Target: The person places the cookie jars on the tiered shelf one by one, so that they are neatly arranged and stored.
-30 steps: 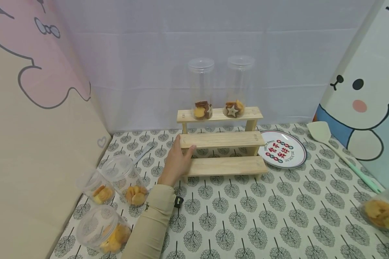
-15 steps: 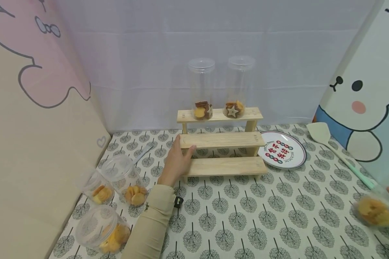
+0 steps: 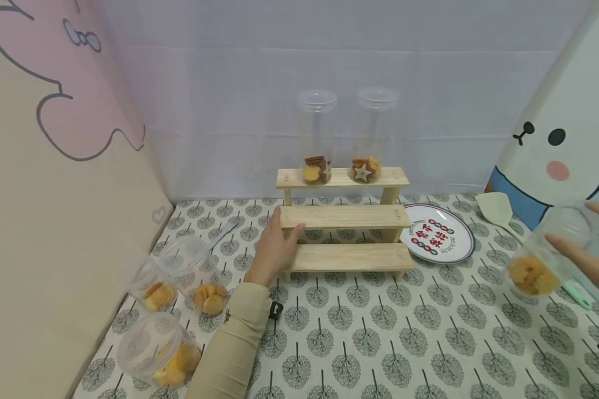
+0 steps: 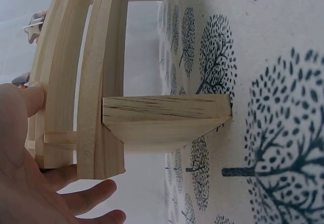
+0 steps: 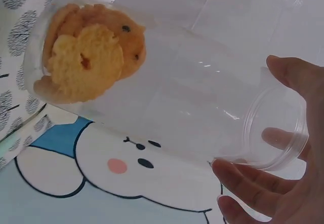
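Observation:
A three-tier wooden shelf (image 3: 349, 256) stands mid-table. My left hand (image 3: 271, 252) grips the left end of its middle board, thumb above and fingers below in the left wrist view. On the top board two tall clear jars (image 3: 315, 136) stand upright with brown and yellow cookies inside. At the right, my right hand (image 3: 591, 263) holds another clear plastic jar (image 3: 531, 275) round its lid end. That jar is tilted, and the right wrist view shows yellow cookies (image 5: 88, 57) gathered at its bottom.
At the left, three lidded jars (image 3: 155, 352) of cookies stand near a fork (image 3: 223, 234). A round printed plate (image 3: 439, 233) lies right of the shelf, beside a spatula (image 3: 496, 209). Cartoon-printed side panels and a white backdrop (image 3: 219, 111) bound the tree-patterned tablecloth (image 3: 369, 343).
My right hand has come further into view, carrying the jar up and to the left. The left hand stays on the shelf, and the head view has shifted slightly.

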Available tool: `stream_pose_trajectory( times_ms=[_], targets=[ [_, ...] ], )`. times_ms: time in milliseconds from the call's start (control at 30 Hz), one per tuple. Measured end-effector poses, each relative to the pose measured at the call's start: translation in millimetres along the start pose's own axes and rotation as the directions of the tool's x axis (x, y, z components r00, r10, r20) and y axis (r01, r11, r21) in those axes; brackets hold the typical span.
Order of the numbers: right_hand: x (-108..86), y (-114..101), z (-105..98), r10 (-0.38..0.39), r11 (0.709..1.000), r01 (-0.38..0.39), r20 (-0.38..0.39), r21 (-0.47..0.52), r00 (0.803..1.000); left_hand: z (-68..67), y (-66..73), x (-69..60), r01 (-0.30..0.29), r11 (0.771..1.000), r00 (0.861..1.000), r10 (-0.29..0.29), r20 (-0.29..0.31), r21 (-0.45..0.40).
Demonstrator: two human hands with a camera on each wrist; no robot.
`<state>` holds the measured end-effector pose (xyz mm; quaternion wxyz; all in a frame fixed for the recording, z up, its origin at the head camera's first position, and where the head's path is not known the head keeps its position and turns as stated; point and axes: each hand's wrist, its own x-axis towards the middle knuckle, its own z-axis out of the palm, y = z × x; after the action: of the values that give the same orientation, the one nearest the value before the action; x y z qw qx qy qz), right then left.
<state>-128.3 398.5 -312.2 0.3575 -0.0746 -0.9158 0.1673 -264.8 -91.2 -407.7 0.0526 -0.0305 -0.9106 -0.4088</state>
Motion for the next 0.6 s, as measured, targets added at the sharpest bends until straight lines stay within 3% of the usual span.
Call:
stream_pose_trajectory(
  times_ms=[100, 233, 400, 600],
  targets=[
    [17.0, -20, 2, -0.056, 0.998, 0.055, 0.003, 0.034, 0.998, -0.2, 1.4, 0.6, -0.001, 1.0, 1.0, 0.001, 0.008, -0.003],
    [40.0, -47, 3, -0.122, 0.992, 0.122, 0.059, -0.003, 0.991, -0.7, 2.6, 0.7, 0.003, 1.0, 1.0, -0.003, 0.008, 0.004],
    [63.5, -79, 5, -0.105, 0.994, 0.111, 0.224, -0.014, 0.969, -0.7, 2.3, 0.7, 0.002, 1.0, 1.0, -0.002, 0.003, 0.015],
    [84.4, -114, 17, -0.138, 0.99, 0.124, 0.267, 0.07, 0.954, 0.2, 1.3, 1.1, 0.008, 1.0, 1.0, -0.008, 0.003, 0.021]
  ],
)
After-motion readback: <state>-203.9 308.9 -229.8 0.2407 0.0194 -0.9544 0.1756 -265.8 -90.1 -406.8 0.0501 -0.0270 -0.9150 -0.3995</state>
